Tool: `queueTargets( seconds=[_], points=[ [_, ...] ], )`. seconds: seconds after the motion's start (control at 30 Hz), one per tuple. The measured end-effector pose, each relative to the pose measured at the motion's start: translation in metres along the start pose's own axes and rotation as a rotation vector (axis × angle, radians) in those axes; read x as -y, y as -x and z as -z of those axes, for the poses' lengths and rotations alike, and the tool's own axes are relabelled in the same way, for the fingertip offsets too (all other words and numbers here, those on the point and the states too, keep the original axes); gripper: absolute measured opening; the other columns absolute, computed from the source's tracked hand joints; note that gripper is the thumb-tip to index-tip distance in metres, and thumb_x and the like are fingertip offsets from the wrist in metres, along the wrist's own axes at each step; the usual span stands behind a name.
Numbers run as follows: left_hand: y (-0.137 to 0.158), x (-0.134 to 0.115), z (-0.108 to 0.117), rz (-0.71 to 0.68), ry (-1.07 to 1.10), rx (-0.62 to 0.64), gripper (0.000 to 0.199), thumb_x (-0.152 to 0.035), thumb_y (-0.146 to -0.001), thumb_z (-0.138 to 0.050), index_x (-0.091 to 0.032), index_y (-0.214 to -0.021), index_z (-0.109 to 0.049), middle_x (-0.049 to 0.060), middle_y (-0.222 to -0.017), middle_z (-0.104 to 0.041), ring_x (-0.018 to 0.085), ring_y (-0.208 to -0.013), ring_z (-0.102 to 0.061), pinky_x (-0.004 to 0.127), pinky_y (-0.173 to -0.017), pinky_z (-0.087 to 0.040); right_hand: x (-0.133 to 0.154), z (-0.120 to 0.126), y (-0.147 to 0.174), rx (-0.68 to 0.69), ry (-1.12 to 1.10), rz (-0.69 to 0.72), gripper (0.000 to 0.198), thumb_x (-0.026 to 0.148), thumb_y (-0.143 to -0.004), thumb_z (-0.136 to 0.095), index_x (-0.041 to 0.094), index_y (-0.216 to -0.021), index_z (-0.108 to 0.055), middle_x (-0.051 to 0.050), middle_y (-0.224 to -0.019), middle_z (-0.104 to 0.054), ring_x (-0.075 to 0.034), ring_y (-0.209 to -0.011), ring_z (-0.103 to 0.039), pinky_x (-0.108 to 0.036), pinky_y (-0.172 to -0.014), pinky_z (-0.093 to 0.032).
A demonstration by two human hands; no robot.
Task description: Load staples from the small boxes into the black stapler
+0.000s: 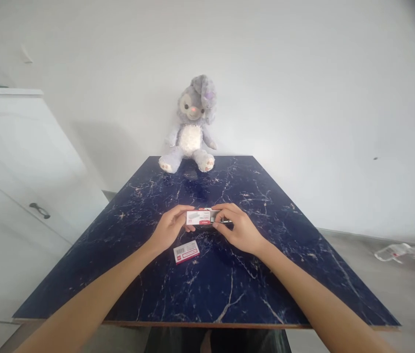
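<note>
My left hand (169, 228) and my right hand (240, 228) together hold a small white and red box (200, 217) just above the middle of a dark blue marbled table (229, 284). The left fingers grip the box's left end. My right fingers pinch its right end, where a thin dark strip sticks out sideways. A second small white and red box (186, 252) with a barcode lies flat on the table, just below my left hand.
A grey and white plush rabbit (192, 127) sits at the table's far edge against the white wall. A white cabinet (16, 186) with a dark handle stands to the left. Crumpled clear plastic (401, 251) lies on the floor at right.
</note>
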State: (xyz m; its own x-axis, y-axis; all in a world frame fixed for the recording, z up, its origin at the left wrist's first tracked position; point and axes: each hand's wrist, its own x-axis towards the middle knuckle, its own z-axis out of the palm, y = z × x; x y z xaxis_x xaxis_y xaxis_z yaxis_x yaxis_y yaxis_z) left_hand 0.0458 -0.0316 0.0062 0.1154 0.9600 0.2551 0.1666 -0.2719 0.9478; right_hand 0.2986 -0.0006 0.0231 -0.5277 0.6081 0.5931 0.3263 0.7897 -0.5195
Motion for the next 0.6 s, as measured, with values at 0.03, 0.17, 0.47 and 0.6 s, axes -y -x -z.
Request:
queueTargets(
  seconds=[0.03,0.17,0.47,0.6],
  points=[
    [-0.001,0.001,0.001,0.009,0.011,-0.008,0.034,-0.042,-0.094,-0.054,-0.018,-0.118,-0.063,0.008,-0.091,-0.074,0.02,-0.07,-0.072,0.033,-0.065,-0.058,0.0,-0.001,0.0,-0.016,-0.019,-0.023,0.004,0.024,-0.092,-0.06,0.022,-0.089,-0.059,-0.009,-0.123,-0.063,-0.025,-0.112,-0.059,-0.044,-0.095,-0.048],
    [-0.006,0.005,0.003,0.059,0.102,-0.048,0.037,-0.042,-0.091,-0.059,-0.017,-0.118,-0.064,0.009,-0.096,-0.073,0.02,-0.072,-0.071,0.036,-0.068,-0.058,-0.001,-0.003,0.002,-0.164,-0.147,-0.161,0.01,0.03,-0.095,-0.057,0.022,-0.089,-0.057,-0.009,-0.121,-0.065,-0.024,-0.109,-0.062,-0.042,-0.093,-0.05],
    [-0.005,0.001,0.008,0.09,0.365,0.013,0.037,-0.037,-0.089,-0.062,-0.016,-0.119,-0.064,0.013,-0.102,-0.072,0.021,-0.078,-0.07,0.04,-0.074,-0.058,-0.015,0.007,0.0,-0.233,-0.274,-0.317,0.018,0.038,-0.09,-0.06,0.021,-0.087,-0.063,-0.003,-0.087,-0.068,-0.018,-0.075,-0.062,-0.032,-0.07,-0.052],
    [-0.002,-0.003,0.004,0.124,0.252,0.068,0.04,-0.035,-0.085,-0.07,-0.018,-0.121,-0.061,0.013,-0.113,-0.07,0.02,-0.08,-0.071,0.039,-0.077,-0.059,-0.018,-0.005,0.003,-0.117,-0.397,-0.339,0.019,0.038,-0.088,-0.061,0.021,-0.093,-0.066,-0.003,-0.089,-0.07,-0.017,-0.073,-0.064,-0.031,-0.068,-0.053]
  ],
)
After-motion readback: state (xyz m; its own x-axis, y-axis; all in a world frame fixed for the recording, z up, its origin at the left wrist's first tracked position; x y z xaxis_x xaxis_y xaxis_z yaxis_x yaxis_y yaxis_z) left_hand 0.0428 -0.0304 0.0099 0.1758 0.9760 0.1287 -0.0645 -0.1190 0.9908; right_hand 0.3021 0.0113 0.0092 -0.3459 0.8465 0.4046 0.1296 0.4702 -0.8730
